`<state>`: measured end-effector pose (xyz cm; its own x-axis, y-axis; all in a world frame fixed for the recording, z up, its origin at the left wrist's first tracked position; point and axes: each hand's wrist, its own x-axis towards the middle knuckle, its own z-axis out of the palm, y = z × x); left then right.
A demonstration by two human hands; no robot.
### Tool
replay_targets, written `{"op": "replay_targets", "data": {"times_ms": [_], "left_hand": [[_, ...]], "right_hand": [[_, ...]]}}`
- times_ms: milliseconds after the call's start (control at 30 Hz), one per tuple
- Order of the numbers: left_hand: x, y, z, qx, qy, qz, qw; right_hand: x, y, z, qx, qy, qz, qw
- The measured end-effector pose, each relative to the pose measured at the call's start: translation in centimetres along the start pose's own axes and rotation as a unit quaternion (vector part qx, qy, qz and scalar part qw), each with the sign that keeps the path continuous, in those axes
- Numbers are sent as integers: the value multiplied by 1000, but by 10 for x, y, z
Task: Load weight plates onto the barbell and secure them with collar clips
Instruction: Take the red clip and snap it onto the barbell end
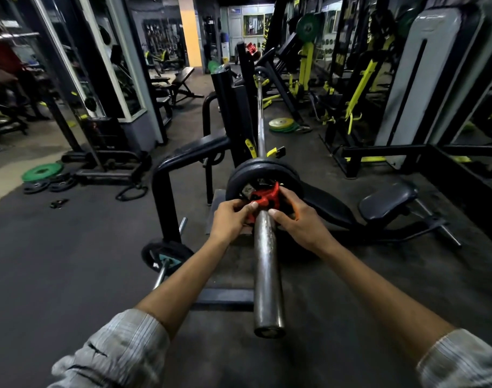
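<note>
A steel barbell (267,270) runs away from me on a black bench-press rack, its near sleeve end pointing at me. Black weight plates (256,167) sit on that sleeve. A red collar clip (263,198) is on the sleeve right against the plates. My left hand (230,219) grips the clip from the left with thumb and fingers. My right hand (300,219) grips it from the right, thumb resting on the sleeve. A second red collar (251,49) shows at the bar's far end.
The black rack frame (166,197) stands to my left, with a loaded plate peg (166,254) low beside it. A padded seat (387,200) is on the right. Green and black plates (43,176) lie on the floor at left, yellow-green ones (282,125) farther back.
</note>
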<state>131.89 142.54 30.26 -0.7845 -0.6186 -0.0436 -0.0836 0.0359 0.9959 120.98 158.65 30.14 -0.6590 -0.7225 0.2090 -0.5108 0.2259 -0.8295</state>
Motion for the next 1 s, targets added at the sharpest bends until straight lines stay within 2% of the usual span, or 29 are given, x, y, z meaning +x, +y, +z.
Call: {"op": "replay_targets", "data": {"times_ms": [233, 333, 733, 900, 1000], "left_hand": [[10, 20, -10, -17, -21, -94, 995], [15, 22, -11, 2, -16, -91, 996], [15, 19, -8, -80, 27, -90, 992], [15, 9, -7, -73, 60, -91, 991], [13, 8, -9, -93, 54, -102, 989]], "right_hand": [[6, -14, -1, -105, -34, -36, 993], [5, -18, -2, -115, -49, -30, 992], [11, -25, 6, -191, -67, -16, 979], [11, -35, 9, -226, -85, -2, 970], [9, -39, 10, -232, -88, 5, 969]]}}
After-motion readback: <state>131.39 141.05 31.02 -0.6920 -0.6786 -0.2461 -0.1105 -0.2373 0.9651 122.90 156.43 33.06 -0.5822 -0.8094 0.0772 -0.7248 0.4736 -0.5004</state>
